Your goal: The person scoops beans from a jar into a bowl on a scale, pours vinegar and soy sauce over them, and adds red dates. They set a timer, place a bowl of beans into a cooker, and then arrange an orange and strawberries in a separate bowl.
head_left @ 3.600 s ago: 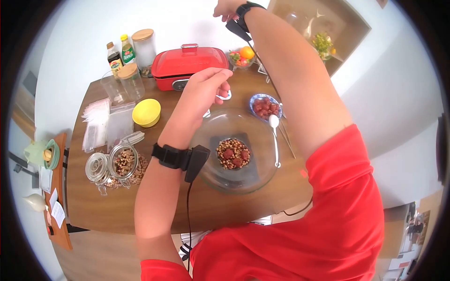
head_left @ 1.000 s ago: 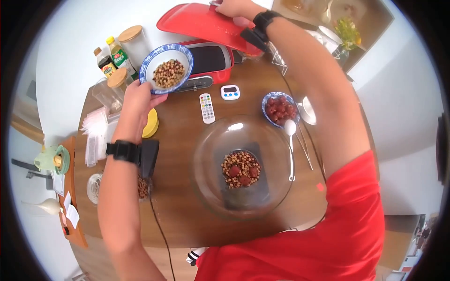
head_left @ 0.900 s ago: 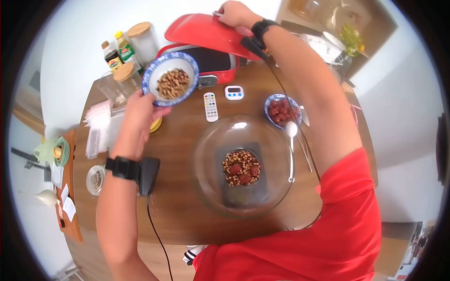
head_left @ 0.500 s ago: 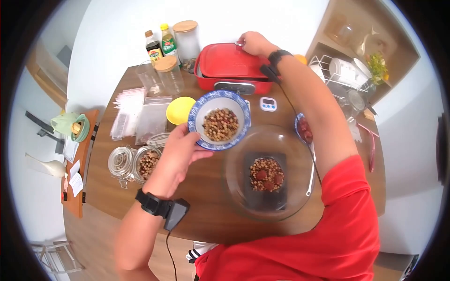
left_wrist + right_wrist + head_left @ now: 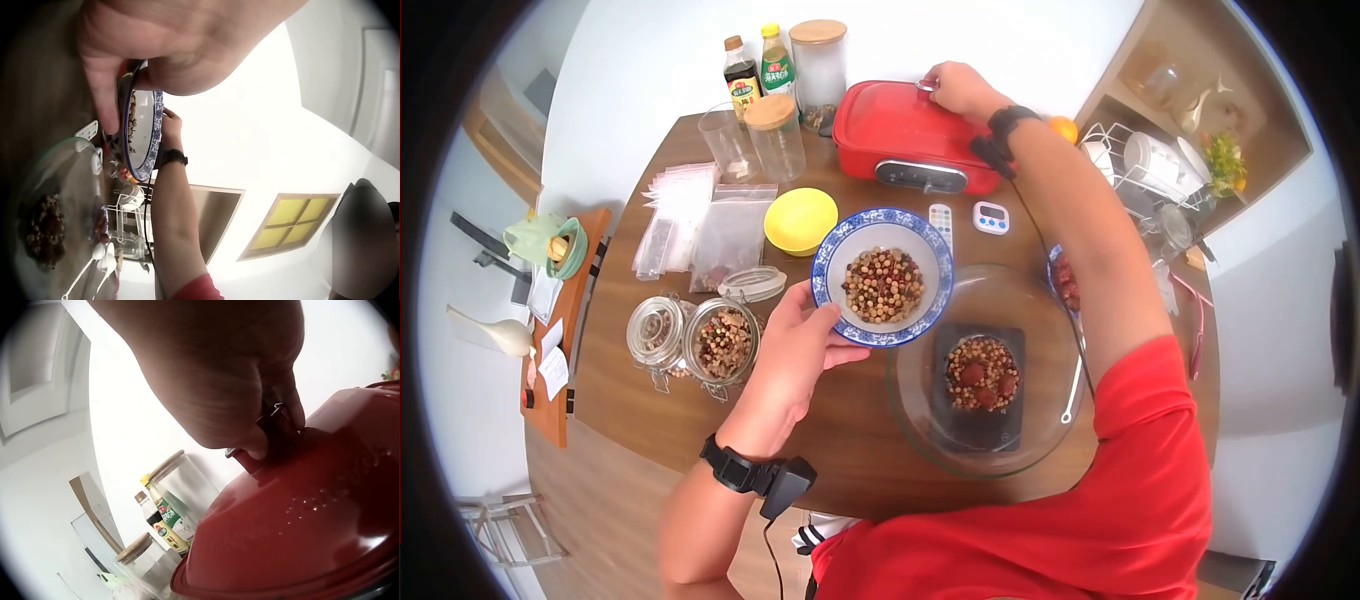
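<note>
My left hand [image 5: 792, 345] grips the near-left rim of a blue-and-white bowl [image 5: 828, 262], thumb on the rim and fingers beneath. Mixed beans [image 5: 883, 285] lie inside it. The bowl is held above the table, overlapping the edge of a large glass bowl [image 5: 907, 420]. At the back, my right hand [image 5: 965, 92] pinches the knob on the red lid [image 5: 890, 118], which sits on a red electric cooker [image 5: 855, 162]. In the right wrist view, thumb and fingers close round the knob [image 5: 275, 434], with water drops on the lid [image 5: 300, 512].
Inside the glass bowl are beans with several red dates [image 5: 972, 374], over a dark flat slab [image 5: 980, 432]. Left stand a yellow bowl [image 5: 800, 222], an opened jar of beans [image 5: 722, 345] and plastic bags [image 5: 730, 235]. A timer [image 5: 991, 218] and remote [image 5: 941, 222] lie before the cooker.
My left hand, holding nothing at first, later held the bowl of beans by the raised lid, then brought it nearer and right. My right hand lowered the lid onto the cooker.
</note>
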A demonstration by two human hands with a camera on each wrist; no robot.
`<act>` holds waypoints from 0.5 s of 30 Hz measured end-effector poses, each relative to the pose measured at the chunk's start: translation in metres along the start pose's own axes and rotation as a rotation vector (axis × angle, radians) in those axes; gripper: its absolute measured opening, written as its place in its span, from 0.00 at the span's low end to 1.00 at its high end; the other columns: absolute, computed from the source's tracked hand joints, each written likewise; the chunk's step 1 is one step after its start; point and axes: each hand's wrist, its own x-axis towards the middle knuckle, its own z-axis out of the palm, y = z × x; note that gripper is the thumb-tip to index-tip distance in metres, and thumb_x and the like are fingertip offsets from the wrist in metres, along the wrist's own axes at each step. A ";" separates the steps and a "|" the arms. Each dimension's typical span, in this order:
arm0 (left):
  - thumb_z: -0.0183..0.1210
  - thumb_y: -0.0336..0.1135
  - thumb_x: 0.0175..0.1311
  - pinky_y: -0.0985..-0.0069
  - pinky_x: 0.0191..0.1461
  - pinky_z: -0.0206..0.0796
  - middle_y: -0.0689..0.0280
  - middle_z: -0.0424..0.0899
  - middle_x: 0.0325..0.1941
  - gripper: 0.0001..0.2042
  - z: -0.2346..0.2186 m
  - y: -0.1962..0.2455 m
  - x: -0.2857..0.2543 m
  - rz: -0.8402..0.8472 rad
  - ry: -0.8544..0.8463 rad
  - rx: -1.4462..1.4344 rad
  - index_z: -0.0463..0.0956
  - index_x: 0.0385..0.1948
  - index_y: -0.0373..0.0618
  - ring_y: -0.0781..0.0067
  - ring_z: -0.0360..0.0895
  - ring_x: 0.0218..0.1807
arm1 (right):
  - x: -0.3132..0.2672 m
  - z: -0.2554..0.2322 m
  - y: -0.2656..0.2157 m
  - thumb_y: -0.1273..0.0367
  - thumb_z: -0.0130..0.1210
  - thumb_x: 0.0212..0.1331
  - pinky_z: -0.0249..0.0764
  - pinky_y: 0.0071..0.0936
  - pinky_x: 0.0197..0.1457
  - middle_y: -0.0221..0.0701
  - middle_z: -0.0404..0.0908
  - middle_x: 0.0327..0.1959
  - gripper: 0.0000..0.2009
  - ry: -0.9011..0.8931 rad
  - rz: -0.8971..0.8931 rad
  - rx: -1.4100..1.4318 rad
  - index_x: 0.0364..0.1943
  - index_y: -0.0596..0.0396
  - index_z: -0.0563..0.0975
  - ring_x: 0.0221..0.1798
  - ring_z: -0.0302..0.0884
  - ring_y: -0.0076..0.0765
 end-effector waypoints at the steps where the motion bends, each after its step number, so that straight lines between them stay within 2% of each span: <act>1: 0.48 0.28 0.76 0.68 0.47 0.85 0.52 0.79 0.53 0.19 0.000 0.000 -0.001 -0.008 0.002 -0.002 0.61 0.65 0.31 0.65 0.86 0.44 | 0.001 0.001 0.001 0.71 0.59 0.57 0.78 0.42 0.60 0.48 0.87 0.48 0.16 -0.001 0.002 0.010 0.49 0.55 0.86 0.52 0.84 0.54; 3: 0.47 0.28 0.76 0.72 0.42 0.85 0.56 0.83 0.52 0.16 0.001 -0.002 -0.007 -0.006 0.042 -0.013 0.65 0.63 0.36 0.68 0.87 0.42 | 0.002 0.003 0.001 0.71 0.59 0.56 0.78 0.42 0.60 0.48 0.87 0.48 0.16 0.001 0.005 0.020 0.49 0.55 0.86 0.52 0.84 0.54; 9: 0.48 0.29 0.77 0.73 0.43 0.85 0.57 0.83 0.51 0.17 -0.007 -0.010 -0.026 0.000 0.065 -0.013 0.65 0.63 0.36 0.70 0.87 0.42 | 0.010 0.009 0.006 0.71 0.57 0.55 0.78 0.43 0.60 0.50 0.86 0.48 0.19 0.014 -0.023 -0.012 0.51 0.56 0.85 0.53 0.84 0.55; 11: 0.48 0.29 0.77 0.73 0.43 0.86 0.57 0.84 0.51 0.17 -0.012 -0.014 -0.034 -0.008 0.062 -0.021 0.65 0.63 0.36 0.70 0.87 0.42 | 0.005 0.016 0.010 0.68 0.60 0.59 0.79 0.39 0.56 0.48 0.86 0.50 0.20 0.117 -0.161 -0.085 0.56 0.59 0.81 0.49 0.86 0.50; 13: 0.48 0.29 0.77 0.74 0.43 0.86 0.57 0.84 0.51 0.17 -0.017 -0.018 -0.042 -0.021 0.053 -0.032 0.65 0.63 0.35 0.70 0.87 0.42 | -0.007 0.002 -0.005 0.64 0.61 0.54 0.81 0.47 0.54 0.57 0.85 0.42 0.20 0.151 -0.032 -0.073 0.50 0.60 0.83 0.47 0.85 0.61; 14: 0.48 0.29 0.77 0.75 0.42 0.86 0.57 0.84 0.51 0.17 -0.019 -0.022 -0.048 0.000 0.065 -0.039 0.65 0.63 0.35 0.70 0.87 0.42 | -0.012 -0.009 -0.012 0.64 0.61 0.54 0.82 0.47 0.55 0.57 0.85 0.45 0.24 0.103 0.020 -0.077 0.56 0.59 0.80 0.49 0.84 0.63; 15: 0.49 0.29 0.76 0.75 0.42 0.86 0.57 0.84 0.51 0.17 -0.022 -0.027 -0.055 0.018 0.073 -0.040 0.65 0.63 0.35 0.70 0.87 0.43 | -0.019 -0.016 -0.012 0.63 0.61 0.54 0.82 0.47 0.54 0.58 0.84 0.45 0.23 0.074 -0.009 -0.089 0.53 0.60 0.81 0.49 0.84 0.63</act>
